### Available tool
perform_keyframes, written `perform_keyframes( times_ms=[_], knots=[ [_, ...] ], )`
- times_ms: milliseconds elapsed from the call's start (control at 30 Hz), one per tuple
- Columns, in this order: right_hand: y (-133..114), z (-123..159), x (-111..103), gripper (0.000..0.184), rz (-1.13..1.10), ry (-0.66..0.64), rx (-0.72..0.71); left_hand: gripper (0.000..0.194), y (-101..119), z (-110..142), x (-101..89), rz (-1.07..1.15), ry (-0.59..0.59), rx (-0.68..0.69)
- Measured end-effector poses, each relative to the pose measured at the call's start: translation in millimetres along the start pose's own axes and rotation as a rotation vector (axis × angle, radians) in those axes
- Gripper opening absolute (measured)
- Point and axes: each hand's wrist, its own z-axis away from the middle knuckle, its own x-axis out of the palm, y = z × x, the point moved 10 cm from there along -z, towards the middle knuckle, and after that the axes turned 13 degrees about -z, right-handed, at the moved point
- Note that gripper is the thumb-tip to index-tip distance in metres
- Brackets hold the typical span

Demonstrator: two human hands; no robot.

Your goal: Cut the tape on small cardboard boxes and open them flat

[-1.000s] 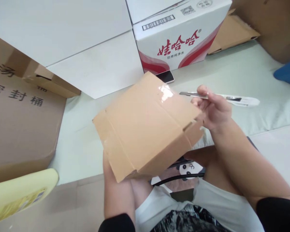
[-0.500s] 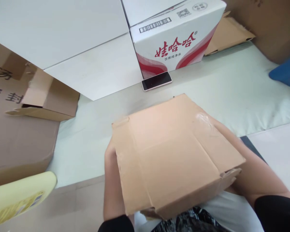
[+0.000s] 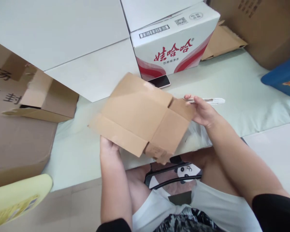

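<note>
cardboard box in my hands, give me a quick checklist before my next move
1. Left hand on the cardboard box: ok, at its near left edge, fingers partly hidden.
2. Utility knife held in the right hand: ok.
3. Blade retracted: cannot tell, fingers cover the knife's front end.
4. Box lying flat on the pale green surface: not ok, it is held tilted.
5. Phone clear of the box: cannot tell, the box partly hides it.

The left hand point(image 3: 108, 144) holds a brown cardboard box point(image 3: 135, 111) by its lower-left edge, while the right hand point(image 3: 204, 112), beside its right flap, grips a white-handled knife point(image 3: 216, 101).
</note>
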Motion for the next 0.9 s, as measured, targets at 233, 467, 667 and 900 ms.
perform_keyframes(
  times_ms=[233,467,667,900],
  knots=[
    [20,-5,13,0.061,0.091,-0.022,-0.033,0.036,13,-6,1.3,-0.015,0.023,0.081],
    [19,-8,10,0.053,0.163,0.161,-0.229,0.047,39,23,36.8,-0.033,-0.068,0.239],
    [28,6,32,0.059,0.191,0.016,-0.064,0.015,13,3,-1.7,-0.011,0.264,-0.020],
    [-34,48,11,0.044,0.224,0.280,-0.347,0.007,-6,9,0.6,-0.151,0.251,-0.259]
  ],
)
